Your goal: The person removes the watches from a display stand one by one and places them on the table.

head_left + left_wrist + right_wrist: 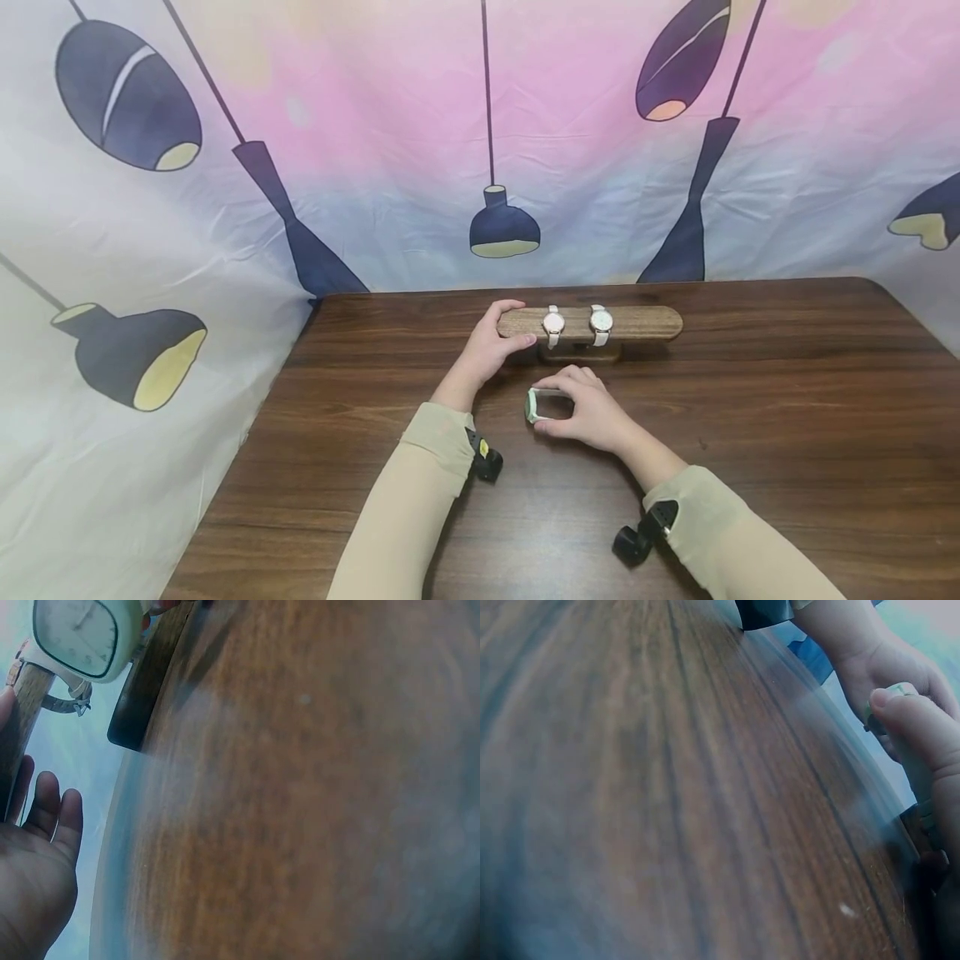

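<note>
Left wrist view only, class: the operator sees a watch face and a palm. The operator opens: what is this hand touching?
Observer: The left hand holds the left end of a wooden stand.
Operator: Anything on the stand?
Observer: Two watches are strapped round its bar, side by side.
Operator: And the other hand?
Observer: The right hand pinches a green watch in front of the stand.
</note>
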The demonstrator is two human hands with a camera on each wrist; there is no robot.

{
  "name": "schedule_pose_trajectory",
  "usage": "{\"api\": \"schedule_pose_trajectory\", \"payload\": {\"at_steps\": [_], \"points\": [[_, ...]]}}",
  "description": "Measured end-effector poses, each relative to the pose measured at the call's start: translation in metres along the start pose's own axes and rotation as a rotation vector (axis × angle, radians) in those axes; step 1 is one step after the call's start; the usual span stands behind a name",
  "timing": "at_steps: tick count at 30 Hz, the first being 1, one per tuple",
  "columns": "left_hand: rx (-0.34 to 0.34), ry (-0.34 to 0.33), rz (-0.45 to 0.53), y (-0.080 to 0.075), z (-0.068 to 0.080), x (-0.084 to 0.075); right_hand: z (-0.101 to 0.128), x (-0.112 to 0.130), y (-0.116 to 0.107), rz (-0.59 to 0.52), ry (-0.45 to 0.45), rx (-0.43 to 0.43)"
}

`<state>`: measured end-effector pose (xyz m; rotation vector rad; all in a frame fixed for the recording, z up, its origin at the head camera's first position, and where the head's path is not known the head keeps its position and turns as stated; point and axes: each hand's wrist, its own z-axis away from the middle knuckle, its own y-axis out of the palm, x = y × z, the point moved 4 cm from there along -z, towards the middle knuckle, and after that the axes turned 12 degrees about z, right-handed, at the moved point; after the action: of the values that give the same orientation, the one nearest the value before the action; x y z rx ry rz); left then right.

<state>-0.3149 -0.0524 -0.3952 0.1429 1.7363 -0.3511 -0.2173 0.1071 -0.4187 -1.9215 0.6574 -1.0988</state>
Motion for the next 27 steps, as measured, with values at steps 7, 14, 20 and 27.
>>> {"api": "schedule_pose_trajectory", "payload": {"at_steps": [7,14,20,27], "points": [[0.005,-0.01,-0.008,-0.0001,0.0001,0.0,0.0002,0.0013,0.0015,0.041,-0.02,0.02],[0.005,-0.021,-0.007,-0.0007,0.0004,0.0,-0.0001,0.0036,0.0029,0.105,-0.052,0.01],[0.002,-0.025,-0.011,-0.0008,-0.0002,0.001,0.0005,0.0042,0.0052,0.15,-0.061,0.002],[-0.001,-0.011,-0.006,-0.0001,-0.0004,0.0008,0.0009,0.0071,0.0037,0.171,-0.051,0.025]]}}
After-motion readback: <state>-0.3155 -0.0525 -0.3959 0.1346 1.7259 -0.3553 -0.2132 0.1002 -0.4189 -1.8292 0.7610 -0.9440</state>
